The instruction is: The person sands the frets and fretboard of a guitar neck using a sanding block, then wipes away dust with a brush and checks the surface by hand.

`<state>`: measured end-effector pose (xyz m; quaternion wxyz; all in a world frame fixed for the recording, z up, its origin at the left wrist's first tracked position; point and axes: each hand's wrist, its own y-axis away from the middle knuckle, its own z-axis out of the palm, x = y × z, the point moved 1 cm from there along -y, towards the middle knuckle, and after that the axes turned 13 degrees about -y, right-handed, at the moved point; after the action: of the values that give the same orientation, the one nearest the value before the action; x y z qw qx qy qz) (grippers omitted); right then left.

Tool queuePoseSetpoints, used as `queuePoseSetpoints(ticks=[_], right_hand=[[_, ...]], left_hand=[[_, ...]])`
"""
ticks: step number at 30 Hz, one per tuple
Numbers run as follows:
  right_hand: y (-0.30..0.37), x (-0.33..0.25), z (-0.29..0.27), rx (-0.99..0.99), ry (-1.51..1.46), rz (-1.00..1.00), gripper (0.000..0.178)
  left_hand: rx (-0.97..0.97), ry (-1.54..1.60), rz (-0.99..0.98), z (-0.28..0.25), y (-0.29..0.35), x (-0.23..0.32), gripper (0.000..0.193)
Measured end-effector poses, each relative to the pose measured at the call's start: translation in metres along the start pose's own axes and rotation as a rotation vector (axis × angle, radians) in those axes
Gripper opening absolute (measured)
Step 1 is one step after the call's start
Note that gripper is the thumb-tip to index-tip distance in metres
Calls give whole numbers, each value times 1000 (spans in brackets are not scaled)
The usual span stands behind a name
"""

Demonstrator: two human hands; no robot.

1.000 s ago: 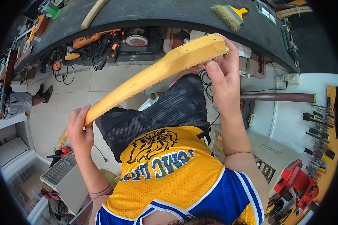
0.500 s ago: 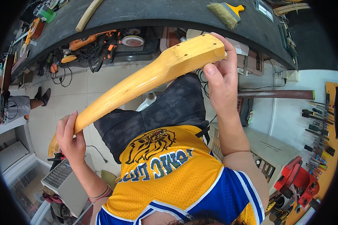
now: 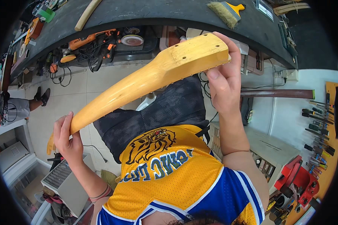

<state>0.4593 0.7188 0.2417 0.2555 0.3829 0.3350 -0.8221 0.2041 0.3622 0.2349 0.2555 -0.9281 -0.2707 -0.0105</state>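
Note:
Held slantwise across my lap is a guitar neck [image 3: 127,89] of glossy yellow wood, its rounded back turned up. Screw holes show in the squared heel, and fret ends dot the lower edge. My left hand [image 3: 66,135] grips the narrow end beside the headstock, thumb below and fingers over the back. At the heel, my right hand [image 3: 226,77] pinches the corner between thumb and fingers; some of its fingers are hidden behind the wood. The fretted face is turned away from view.
A dark workbench [image 3: 139,13] runs across the far side, bearing a bristle brush [image 3: 226,14] and a wooden stick [image 3: 87,15]. Orange power tools [image 3: 84,42] sit beneath it. Hand tools [image 3: 319,129] hang at the right. Another person's legs [image 3: 20,107] show at far left.
The guitar neck has shifted slightly, its heel moving right and its narrow end a little left and up. Both hands keep hold and move with it.

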Motion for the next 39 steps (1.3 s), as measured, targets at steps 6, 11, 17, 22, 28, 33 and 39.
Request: queuePoseSetpoints(ticks=[6,11,17,22,28,33,39], right_hand=[[0,7,-7,33,-42,22,63],[4,5,-6,2,-14,18,63],[9,4,-9,-44,17,37,48],[10,6,-8,-63,14,33,47],[9,6,-7,-97,49,46,48],[6,8,-6,-111,54,34,52],[4,6,-2,-123,67,32,54]], left_hand=[[-111,66,-40,-11,-7,3,46],[-273,114,-115,-19,-14,5,41],[-347,160,-144,-21,-12,-2,38],[-373,145,-169,-23,-11,-3,38],[-290,81,-149,-23,-9,-3,38],[-211,37,-138,-24,-9,-4,38],[-116,-15,-86,-27,-14,-4,37]])
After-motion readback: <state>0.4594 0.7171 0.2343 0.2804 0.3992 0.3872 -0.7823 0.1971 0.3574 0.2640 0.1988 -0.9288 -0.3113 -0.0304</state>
